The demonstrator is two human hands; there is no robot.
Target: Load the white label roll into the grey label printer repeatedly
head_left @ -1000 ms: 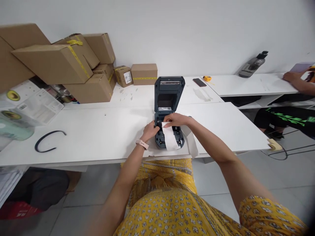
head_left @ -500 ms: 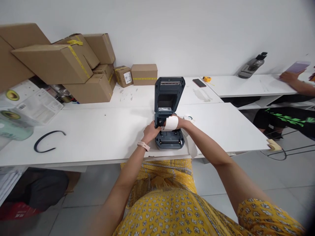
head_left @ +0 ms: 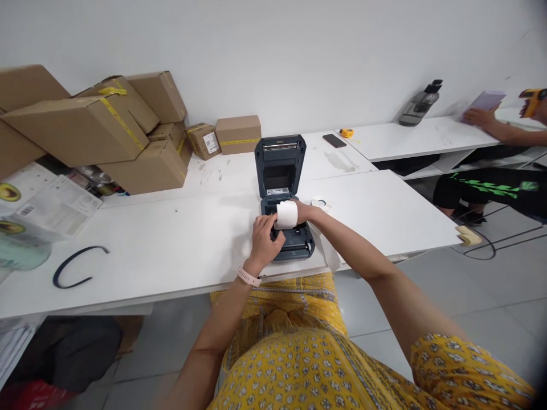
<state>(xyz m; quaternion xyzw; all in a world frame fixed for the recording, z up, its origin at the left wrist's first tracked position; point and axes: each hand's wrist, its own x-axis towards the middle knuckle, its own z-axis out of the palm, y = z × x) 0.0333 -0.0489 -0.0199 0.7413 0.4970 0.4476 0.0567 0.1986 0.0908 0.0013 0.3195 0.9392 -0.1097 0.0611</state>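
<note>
A dark label printer (head_left: 280, 171) stands on the white table with its lid tipped up and back. My right hand (head_left: 302, 212) grips a white label roll (head_left: 286, 215) over the printer's open bay; some of its fingers are hidden behind the roll. At the printer's left side, my left hand (head_left: 265, 238) has its thumb apart from its fingers. Its fingertips reach the left edge of the bay, close to the roll; whether they touch the roll I cannot tell. A strip of pale backing paper (head_left: 330, 249) hangs over the table's front edge, right of the printer.
Cardboard boxes (head_left: 79, 125) are piled at the left; a smaller box (head_left: 238, 134) stands behind the printer. A black headband (head_left: 64, 273) lies front left. Farther back are a phone (head_left: 334, 140), tape measure (head_left: 346, 132) and bottle (head_left: 421, 103). Another person's hand (head_left: 481, 117) holds a purple box (head_left: 487, 100).
My left hand has come up and its thumb has spread away from the fingers. My right hand still holds the roll over the printer. The view has shifted slightly.
</note>
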